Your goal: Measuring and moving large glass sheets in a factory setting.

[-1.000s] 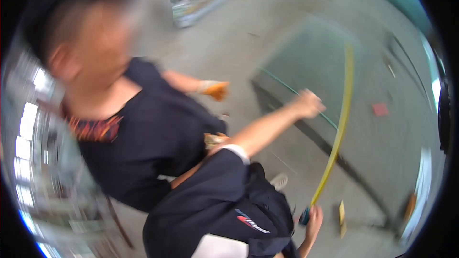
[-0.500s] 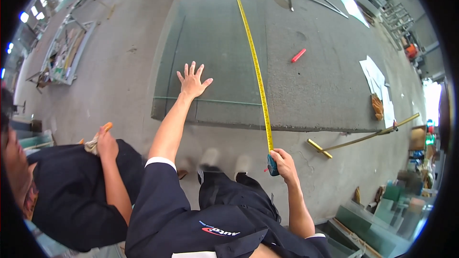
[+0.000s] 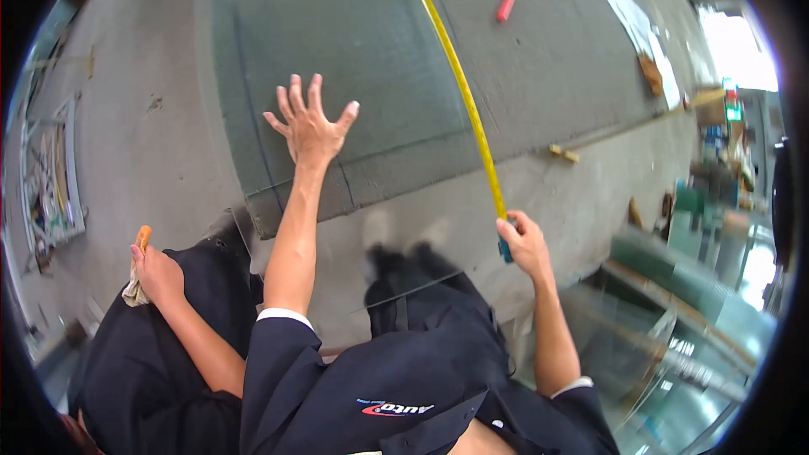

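My left hand [image 3: 309, 128] is open, its fingers spread over a clear glass sheet [image 3: 362, 42] on the grey-covered table. Whether the palm presses on the glass is hard to tell. In my right hand [image 3: 526, 242], at the table's near side, is a tape measure with a teal case [image 3: 505, 250]. Its yellow blade [image 3: 459, 76] runs out across the glass and leaves the top of the picture. A thin straight line [image 3: 413, 291], seemingly a glass edge, crosses in front of my legs.
Farther right on the table [image 3: 556, 76] lie a red marker-like stick [image 3: 506, 6], papers [image 3: 634, 21] and a brown glove [image 3: 650, 74]. A brass-coloured T-shaped tool [image 3: 566, 153] is at the near edge. Glass panes [image 3: 674, 286] stand right; a co-worker's hand [image 3: 158, 274] holds an orange-ended thing and cloth at left.
The view has tilted down and turned. The straight line that lay across the glass on the table now shows in front of my legs. My right hand still grips the tape measure.
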Demonstrator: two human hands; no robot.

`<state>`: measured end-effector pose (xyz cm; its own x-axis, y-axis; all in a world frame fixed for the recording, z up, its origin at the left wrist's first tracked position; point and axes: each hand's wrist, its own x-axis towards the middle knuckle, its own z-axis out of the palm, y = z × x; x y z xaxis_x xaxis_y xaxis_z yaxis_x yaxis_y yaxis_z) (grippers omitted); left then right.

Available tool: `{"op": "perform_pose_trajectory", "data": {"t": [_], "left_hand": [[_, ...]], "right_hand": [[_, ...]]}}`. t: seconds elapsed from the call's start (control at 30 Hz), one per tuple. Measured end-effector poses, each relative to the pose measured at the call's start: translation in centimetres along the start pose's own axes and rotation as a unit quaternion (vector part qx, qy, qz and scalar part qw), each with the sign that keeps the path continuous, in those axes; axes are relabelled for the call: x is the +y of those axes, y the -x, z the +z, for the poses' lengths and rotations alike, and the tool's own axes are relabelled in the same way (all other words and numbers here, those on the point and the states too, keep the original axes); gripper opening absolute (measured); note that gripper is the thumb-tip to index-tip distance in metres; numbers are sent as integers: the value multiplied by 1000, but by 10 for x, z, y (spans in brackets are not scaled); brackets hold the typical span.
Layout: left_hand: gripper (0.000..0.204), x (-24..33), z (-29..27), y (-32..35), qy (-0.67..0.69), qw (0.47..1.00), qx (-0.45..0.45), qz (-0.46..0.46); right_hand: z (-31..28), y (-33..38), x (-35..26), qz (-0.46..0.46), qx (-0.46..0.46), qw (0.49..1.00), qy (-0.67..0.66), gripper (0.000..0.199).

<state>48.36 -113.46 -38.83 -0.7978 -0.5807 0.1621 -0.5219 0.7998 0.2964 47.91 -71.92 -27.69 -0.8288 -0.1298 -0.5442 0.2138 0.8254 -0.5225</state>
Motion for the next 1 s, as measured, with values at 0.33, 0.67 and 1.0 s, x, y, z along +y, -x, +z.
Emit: {"op": "perform_pose_trajectory", "data": {"t": [0.33,0.67,1.0], "left_hand": [[94,7,23,-10,-42,998,29,22],[100,38,3,11,-31,997,-56,37],[96,10,16,0,-32,999,-16,10]], "right_hand": [[3,80,107,-14,133,983,125,42],[22,90,125,6,126,988,94,38],[22,88,123,-1,145,984,103,39]]}}
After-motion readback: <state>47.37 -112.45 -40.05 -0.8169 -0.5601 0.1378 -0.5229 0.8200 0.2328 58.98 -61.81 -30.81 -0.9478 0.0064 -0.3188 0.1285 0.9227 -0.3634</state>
